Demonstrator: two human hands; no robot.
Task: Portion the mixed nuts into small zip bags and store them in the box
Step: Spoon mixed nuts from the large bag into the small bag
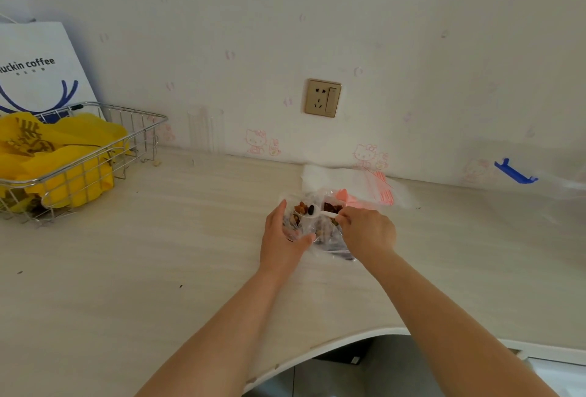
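Surface: pale wood-grain tabletop [158, 254], curved front edge at lower right, a few dark crumbs scattered on it.

Room: cream wallpaper [253, 31] with faint pink cartoon-cat prints; gold-coloured wall socket with switch [323, 98] above the work area; blue plastic clip [515, 172] low on the wall at far right.

Left end of table: silver wire basket [95, 155] holding crumpled yellow plastic bags [63, 155]; behind it a white paper coffee-shop bag [38, 69] with blue print, leaning at the wall.

Against the wall behind the hands: flat stack of clear zip bags with red seal strips [377, 187], lying flat.

Item 1: small clear zip bag [296, 217], mouth pointing up and away from the person, part-filled with brown mixed nuts [301, 208]. Left hand [282, 244] cups it, fingers curled round its side and lower edge.

Item 2: larger clear bag of mixed nuts and dark dried fruit [331, 238], touching the small bag on its right, mouth open upward.

Item 3: white plastic spoon [320, 212], long axis near level, running left to right; bowl end over the small bag's mouth, carrying a dark piece. Right hand [367, 228] pinches the handle end, fingers closed.
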